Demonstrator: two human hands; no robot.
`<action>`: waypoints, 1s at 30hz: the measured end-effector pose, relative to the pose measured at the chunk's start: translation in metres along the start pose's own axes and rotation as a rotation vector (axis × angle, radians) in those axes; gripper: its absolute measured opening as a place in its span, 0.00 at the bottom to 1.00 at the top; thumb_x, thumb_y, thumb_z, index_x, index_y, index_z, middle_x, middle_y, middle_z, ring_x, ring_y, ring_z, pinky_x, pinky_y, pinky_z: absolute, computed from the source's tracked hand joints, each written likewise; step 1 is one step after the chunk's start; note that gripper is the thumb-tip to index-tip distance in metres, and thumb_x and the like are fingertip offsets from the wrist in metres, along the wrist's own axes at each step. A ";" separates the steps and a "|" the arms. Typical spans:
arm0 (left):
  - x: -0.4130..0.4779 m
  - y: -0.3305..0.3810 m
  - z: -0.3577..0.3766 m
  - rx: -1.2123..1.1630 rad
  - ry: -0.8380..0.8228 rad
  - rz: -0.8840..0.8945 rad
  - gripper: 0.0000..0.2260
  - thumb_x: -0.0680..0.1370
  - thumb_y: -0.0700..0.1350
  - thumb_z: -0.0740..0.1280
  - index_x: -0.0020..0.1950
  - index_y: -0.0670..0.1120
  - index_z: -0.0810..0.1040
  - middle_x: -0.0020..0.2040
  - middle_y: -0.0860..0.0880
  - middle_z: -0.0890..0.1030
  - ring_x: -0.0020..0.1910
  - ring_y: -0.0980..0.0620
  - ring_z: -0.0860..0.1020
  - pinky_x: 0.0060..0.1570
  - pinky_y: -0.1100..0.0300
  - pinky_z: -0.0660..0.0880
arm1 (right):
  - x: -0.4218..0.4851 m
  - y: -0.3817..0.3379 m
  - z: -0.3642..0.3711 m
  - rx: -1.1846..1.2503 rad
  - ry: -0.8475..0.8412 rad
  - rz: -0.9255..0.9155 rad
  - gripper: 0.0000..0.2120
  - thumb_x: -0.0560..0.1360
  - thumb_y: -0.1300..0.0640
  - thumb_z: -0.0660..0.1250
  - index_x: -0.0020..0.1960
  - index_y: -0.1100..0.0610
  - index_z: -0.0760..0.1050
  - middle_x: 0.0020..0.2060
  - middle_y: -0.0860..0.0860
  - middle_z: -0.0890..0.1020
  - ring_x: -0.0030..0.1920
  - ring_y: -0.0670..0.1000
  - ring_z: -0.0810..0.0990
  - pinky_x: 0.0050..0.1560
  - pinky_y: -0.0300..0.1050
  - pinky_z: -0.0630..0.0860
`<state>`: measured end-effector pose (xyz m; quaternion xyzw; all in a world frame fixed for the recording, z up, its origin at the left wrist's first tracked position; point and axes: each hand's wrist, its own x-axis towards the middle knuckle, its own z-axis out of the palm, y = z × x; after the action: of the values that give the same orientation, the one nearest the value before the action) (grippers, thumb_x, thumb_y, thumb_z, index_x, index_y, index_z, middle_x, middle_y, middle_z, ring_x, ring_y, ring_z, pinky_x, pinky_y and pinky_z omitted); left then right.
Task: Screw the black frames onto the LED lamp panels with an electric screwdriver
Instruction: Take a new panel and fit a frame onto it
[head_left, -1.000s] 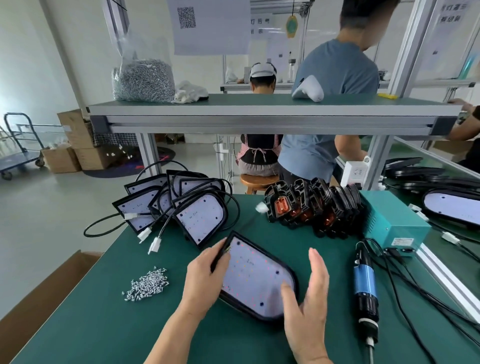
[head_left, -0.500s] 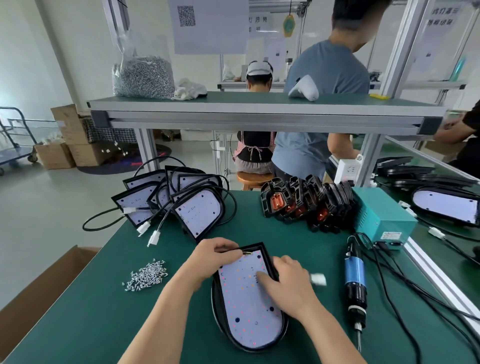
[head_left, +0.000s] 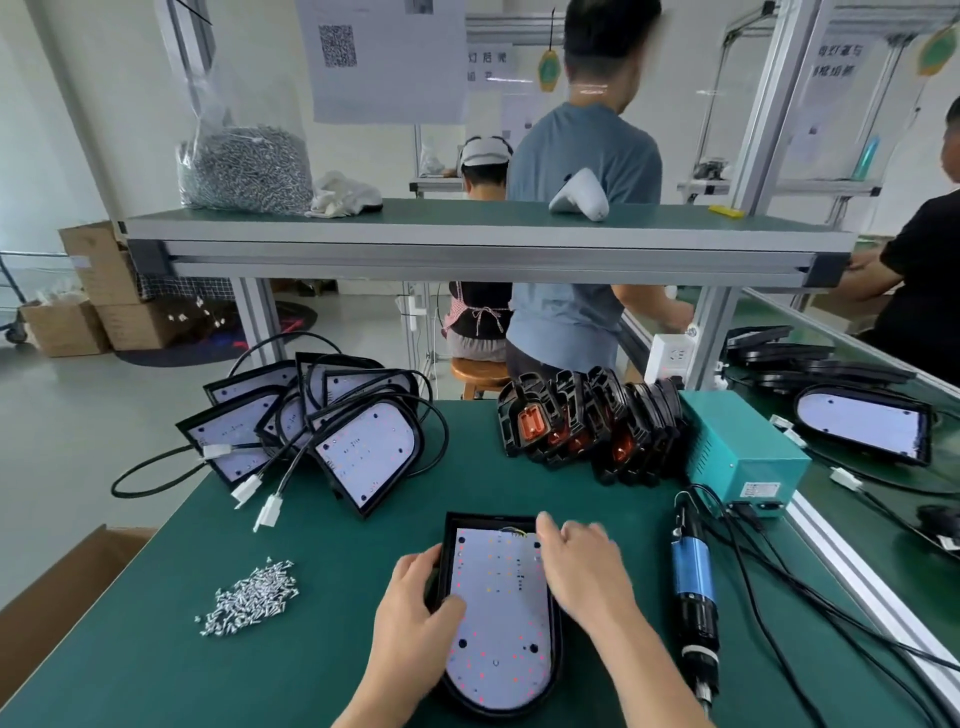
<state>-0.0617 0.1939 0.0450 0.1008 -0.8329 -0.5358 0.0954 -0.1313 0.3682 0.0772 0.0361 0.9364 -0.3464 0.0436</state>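
Black-framed white LED panel (head_left: 498, 613) flat on the green table (head_left: 156, 649): left hand (head_left: 415, 603) grips its edge, right hand (head_left: 582, 566) presses loose-fingered, squaring it up probably.

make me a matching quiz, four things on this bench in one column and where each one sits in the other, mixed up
1 loose screws
2 electric screwdriver
3 bag of screws
4 teal power box

A on the upper shelf
B lying right of the LED panel
C on the mat, left of the panel
D behind the screwdriver, far right

Pairs: 1-C, 2-B, 3-A, 4-D
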 end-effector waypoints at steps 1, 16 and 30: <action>0.001 0.000 -0.001 -0.010 -0.006 -0.002 0.29 0.66 0.49 0.62 0.68 0.53 0.76 0.55 0.60 0.75 0.51 0.71 0.73 0.43 0.72 0.68 | 0.011 -0.002 -0.007 -0.003 0.078 -0.040 0.21 0.83 0.42 0.50 0.40 0.54 0.69 0.53 0.56 0.76 0.57 0.59 0.73 0.59 0.55 0.70; 0.007 -0.004 0.003 0.001 0.041 0.046 0.21 0.71 0.31 0.69 0.60 0.50 0.82 0.51 0.54 0.80 0.41 0.58 0.80 0.38 0.70 0.72 | 0.175 -0.064 -0.011 -1.066 0.121 -0.320 0.38 0.72 0.52 0.69 0.79 0.50 0.59 0.81 0.57 0.52 0.79 0.72 0.41 0.75 0.75 0.43; 0.005 -0.002 0.002 -0.026 0.074 0.048 0.23 0.71 0.30 0.69 0.57 0.55 0.80 0.51 0.55 0.80 0.37 0.60 0.78 0.38 0.70 0.70 | 0.167 -0.029 -0.024 -0.854 0.106 -0.455 0.21 0.76 0.53 0.67 0.67 0.47 0.68 0.69 0.52 0.65 0.66 0.65 0.61 0.56 0.60 0.69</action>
<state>-0.0671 0.1935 0.0422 0.0993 -0.8239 -0.5399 0.1405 -0.3010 0.3684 0.0962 -0.1731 0.9799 0.0703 -0.0702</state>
